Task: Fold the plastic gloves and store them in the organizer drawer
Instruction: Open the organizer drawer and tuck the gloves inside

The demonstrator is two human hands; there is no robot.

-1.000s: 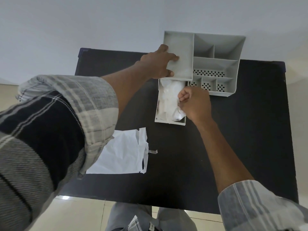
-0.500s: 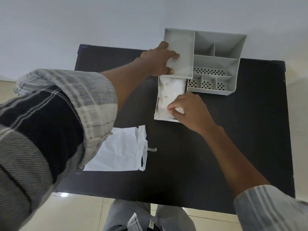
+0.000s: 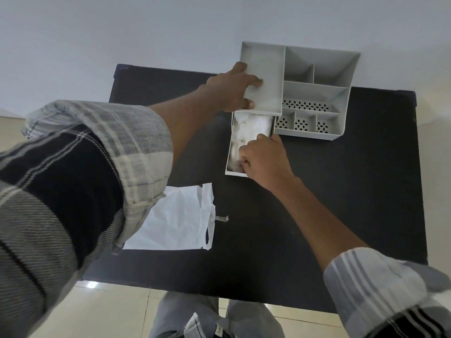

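Observation:
A grey organizer (image 3: pixel 317 93) stands at the far side of the black table (image 3: pixel 341 203). Its drawer (image 3: pixel 230 152) is pulled out toward me and holds crumpled translucent plastic gloves (image 3: pixel 251 129). My left hand (image 3: pixel 231 90) grips the organizer's left front corner, thumb at the front edge and fingers on top. My right hand (image 3: pixel 264 158) rests on the drawer's near end, its fingers curled down onto the gloves and over the front rim, hiding that part.
A white plastic bag (image 3: pixel 175 223) lies flat on the table near my left sleeve, with a small clear strip (image 3: pixel 221 218) beside it. The organizer's other compartments, some perforated, sit to the right. A white wall is behind the table.
My right hand slid from the drawer's middle right side down to its near end. The drawer looks pushed in a little. The left hand kept its hold on the organizer.

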